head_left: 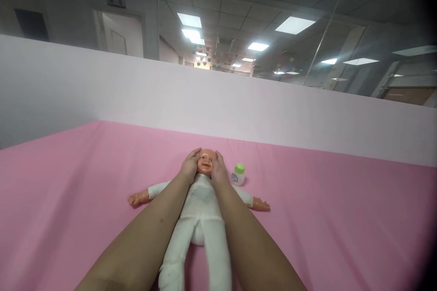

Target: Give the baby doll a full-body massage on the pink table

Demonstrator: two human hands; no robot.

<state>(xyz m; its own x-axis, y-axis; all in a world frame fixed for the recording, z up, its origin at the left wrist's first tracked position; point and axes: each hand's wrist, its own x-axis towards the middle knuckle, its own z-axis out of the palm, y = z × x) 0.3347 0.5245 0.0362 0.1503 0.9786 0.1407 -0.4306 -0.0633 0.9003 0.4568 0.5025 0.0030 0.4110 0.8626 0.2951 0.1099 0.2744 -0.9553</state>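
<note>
A baby doll [205,198] with a white cloth body lies on its back on the pink sheet [78,191], its arms spread out to either side. Both hands cup its hard plastic head, one on each side, leaving the face visible between them. My left hand [190,163] rests along the left side of the head, fingers curved toward the crown. Against the right side of the head lies my right hand [219,168]. Just right of it stands a small clear bottle [238,175] with a green cap and a printed label.
Behind the pink surface runs a low white partition [218,104]. Above that, a large glass pane [239,32] shows ceiling lights and heart-shaped decorations. At the back left is a doorway [123,34].
</note>
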